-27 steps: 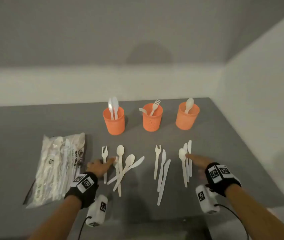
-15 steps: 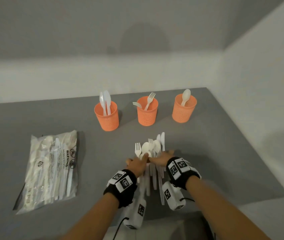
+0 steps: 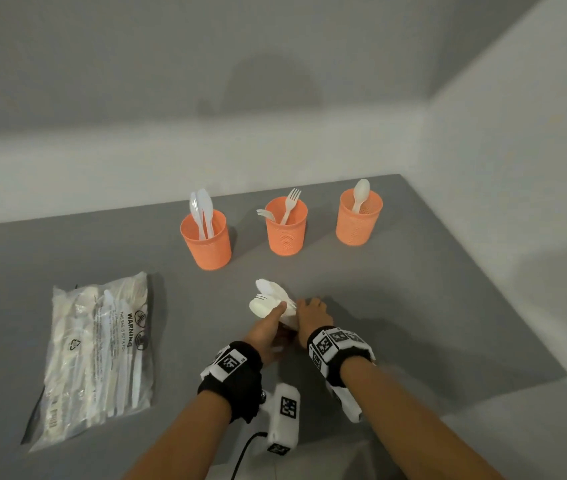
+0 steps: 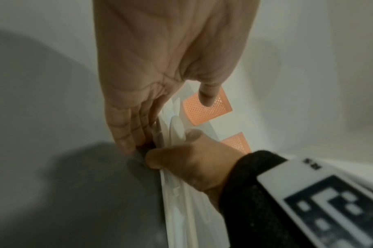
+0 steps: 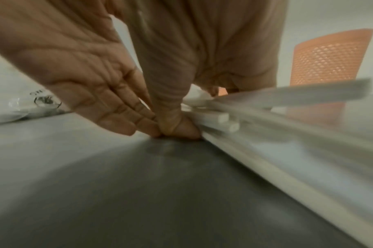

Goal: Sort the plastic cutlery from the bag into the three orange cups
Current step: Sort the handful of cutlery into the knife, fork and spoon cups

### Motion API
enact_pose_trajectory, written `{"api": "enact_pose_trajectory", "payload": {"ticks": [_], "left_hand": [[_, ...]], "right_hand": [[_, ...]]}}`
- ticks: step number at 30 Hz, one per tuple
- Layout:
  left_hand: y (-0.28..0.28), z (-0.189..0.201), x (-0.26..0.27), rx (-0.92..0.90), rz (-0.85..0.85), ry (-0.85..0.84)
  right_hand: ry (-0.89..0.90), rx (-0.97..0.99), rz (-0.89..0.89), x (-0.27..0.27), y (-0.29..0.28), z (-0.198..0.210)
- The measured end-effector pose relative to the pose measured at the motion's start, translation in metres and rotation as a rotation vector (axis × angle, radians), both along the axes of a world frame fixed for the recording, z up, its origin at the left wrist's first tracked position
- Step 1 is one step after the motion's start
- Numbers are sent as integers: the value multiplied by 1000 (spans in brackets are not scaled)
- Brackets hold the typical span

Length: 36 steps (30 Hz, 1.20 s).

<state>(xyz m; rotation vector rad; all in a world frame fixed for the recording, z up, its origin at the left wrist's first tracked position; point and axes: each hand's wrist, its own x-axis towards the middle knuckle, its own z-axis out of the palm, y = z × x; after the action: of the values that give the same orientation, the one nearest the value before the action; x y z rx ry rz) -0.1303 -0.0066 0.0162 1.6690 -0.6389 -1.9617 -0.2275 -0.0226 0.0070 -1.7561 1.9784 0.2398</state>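
Just in front of the three orange cups [image 3: 284, 226], a mixed bundle of plastic cutlery [image 3: 270, 299] is squeezed together between the left hand [image 3: 268, 332] and right hand [image 3: 313, 315], low over the grey surface [image 3: 431, 306]. Being light, stiff and slick, the pieces would probably be best pinched mid-handle, since loose ones could easily fan out and slip.

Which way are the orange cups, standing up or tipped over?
Standing up. All three cups sit upright on the table, cutlery poking out their tops.
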Motion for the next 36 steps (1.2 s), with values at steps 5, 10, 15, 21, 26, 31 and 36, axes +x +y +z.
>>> {"api": "enact_pose_trajectory", "payload": {"ticks": [5, 10, 15, 21, 26, 31, 36], "left_hand": [[9, 0, 3, -67, 17, 35], [13, -4, 5, -63, 53, 116], [12, -2, 8, -27, 96, 188], [6, 2, 7, -14, 155, 261], [5, 4, 2, -41, 172, 196], [2, 0, 0, -47, 194, 203], [1, 4, 4, -131, 189, 103]], "right_hand": [[70, -40, -6, 4, 1, -5], [95, -78, 92, 6, 5, -7], [-1, -65, 176, -1, 4, -1], [-30, -46, 281, -14, -7, -3], [-99, -82, 322, -18, -18, -4], [-135, -77, 318, -21, -30, -6], [-331, -57, 227, -36, -52, -1]]}}
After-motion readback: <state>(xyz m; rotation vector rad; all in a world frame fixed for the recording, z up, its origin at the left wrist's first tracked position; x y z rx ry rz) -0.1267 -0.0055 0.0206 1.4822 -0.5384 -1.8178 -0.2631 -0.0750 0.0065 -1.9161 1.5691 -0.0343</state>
